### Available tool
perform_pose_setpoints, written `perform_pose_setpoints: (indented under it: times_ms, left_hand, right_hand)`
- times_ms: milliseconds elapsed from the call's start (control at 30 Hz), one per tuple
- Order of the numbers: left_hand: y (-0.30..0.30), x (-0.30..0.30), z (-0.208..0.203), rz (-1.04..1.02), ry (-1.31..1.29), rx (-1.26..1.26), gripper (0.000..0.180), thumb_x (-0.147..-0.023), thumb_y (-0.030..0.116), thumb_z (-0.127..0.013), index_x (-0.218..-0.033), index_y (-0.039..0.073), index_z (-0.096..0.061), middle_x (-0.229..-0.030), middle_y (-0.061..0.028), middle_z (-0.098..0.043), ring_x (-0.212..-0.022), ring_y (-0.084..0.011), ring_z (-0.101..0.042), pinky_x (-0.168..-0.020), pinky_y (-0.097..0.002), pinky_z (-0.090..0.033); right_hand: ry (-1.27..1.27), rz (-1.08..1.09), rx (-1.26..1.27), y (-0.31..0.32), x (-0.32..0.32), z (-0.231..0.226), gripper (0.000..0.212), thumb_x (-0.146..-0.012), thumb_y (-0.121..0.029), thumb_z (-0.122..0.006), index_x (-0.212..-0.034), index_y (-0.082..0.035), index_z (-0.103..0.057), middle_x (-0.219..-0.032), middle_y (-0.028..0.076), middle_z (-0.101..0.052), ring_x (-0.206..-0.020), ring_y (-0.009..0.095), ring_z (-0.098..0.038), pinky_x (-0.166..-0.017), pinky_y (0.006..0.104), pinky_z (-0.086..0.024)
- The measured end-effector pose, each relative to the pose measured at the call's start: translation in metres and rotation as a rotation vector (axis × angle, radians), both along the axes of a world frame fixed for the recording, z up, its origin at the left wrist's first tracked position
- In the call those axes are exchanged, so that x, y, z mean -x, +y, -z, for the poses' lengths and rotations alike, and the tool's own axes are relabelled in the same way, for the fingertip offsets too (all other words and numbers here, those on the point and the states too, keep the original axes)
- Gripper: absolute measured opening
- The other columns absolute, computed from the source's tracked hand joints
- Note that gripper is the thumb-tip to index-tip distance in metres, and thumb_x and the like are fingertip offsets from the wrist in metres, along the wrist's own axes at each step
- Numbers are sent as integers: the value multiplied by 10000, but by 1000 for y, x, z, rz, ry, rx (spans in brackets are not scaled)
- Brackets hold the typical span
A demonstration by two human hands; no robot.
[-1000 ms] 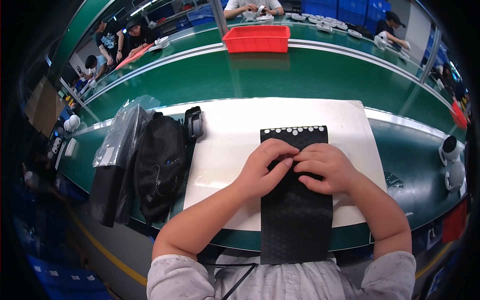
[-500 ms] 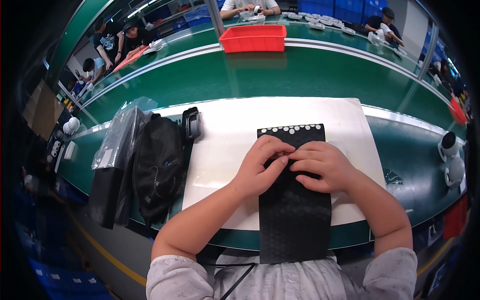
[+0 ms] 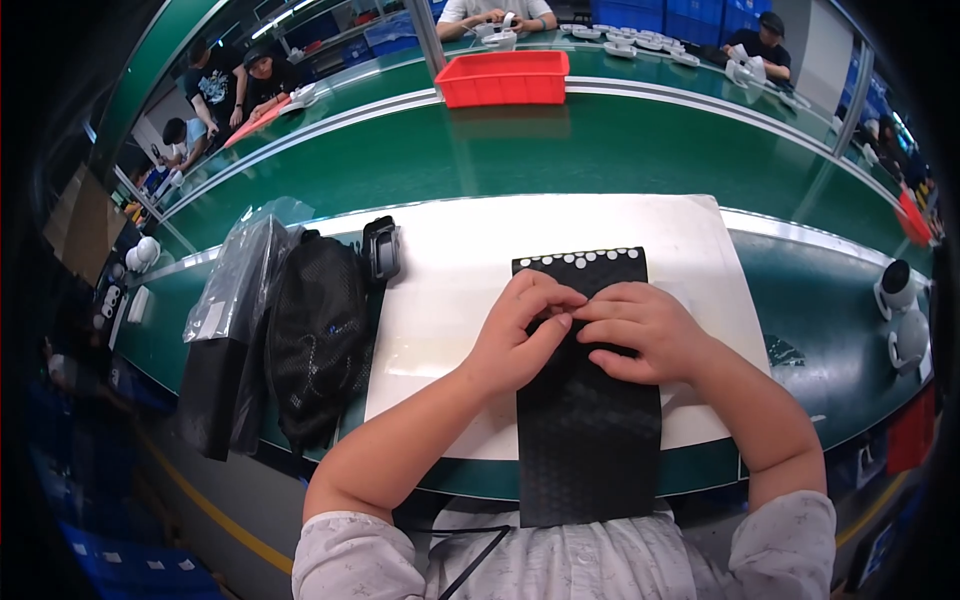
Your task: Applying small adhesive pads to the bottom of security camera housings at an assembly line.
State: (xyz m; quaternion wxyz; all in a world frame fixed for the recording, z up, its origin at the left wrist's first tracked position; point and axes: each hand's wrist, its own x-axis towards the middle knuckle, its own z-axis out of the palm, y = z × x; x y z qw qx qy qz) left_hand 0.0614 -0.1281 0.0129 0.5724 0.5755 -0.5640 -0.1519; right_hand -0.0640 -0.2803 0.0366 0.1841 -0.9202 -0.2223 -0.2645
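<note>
A long black sheet (image 3: 588,440) lies lengthwise before me, its near end hanging over the table edge against my shirt. Faint round shapes cover it, and white round spots (image 3: 580,260) line its far end. Over its upper part, my left hand (image 3: 527,328) has thumb and forefinger pinched together. My right hand (image 3: 640,332) meets it from the other side, fingers bent inward and tips close to the left fingertips. Whatever the fingertips hold is too small or hidden to make out. Beneath the sheet is a white board (image 3: 450,270).
Left of the board lie a black mesh pouch (image 3: 318,340), a black box (image 3: 213,385) in clear plastic and a small black case (image 3: 382,250). White rounded devices (image 3: 908,340) stand at the right. A red bin (image 3: 503,80) sits across the green table; several people work beyond.
Both hands keep nearly the same pose over the sheet. The whole view has shifted very slightly. A person at the far right has lowered the head and hands a little.
</note>
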Motion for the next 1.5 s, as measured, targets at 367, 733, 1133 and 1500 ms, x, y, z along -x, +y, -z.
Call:
perform_pose_setpoints:
  times_ms: [367,733,1133,1500]
  left_hand:
    - [-1,2,-2,-45,28,45,184,-774,-17,-471,-936,23,-551,-891,-64,-443,-804,-148,-473,-689,-234,-408]
    - [-2,6,-1,-80,143,66,161,-798,-29,-485,-935,25,-551,-918,-57,-447,-828,-121,-508,-706,-209,-429]
    - [0,7,-4,-116,150,48,139,-784,-53,-494,-890,20,-547,-891,-40,-474,-793,-103,-487,-693,-207,-392]
    - [-1,4,-1,-113,125,47,126,-777,-53,-502,-873,17,-542,-891,-44,-475,-793,-111,-495,-685,-207,-398]
  right_hand:
    - [7,6,5,0,-1,1,192,-669,-162,-611,-841,-78,-590,-1000,50,-563,-877,229,-533,-735,335,-446]
    - [2,28,4,0,-1,2,192,-671,-146,-612,-842,-61,-586,-1018,58,-552,-882,242,-530,-731,343,-445]
    - [-11,48,39,1,-1,2,192,-666,-142,-619,-840,-69,-580,-1031,57,-549,-881,245,-529,-731,343,-438]
    - [13,54,49,0,-1,2,184,-685,-146,-603,-851,-71,-575,-1028,53,-558,-877,239,-526,-743,335,-438]
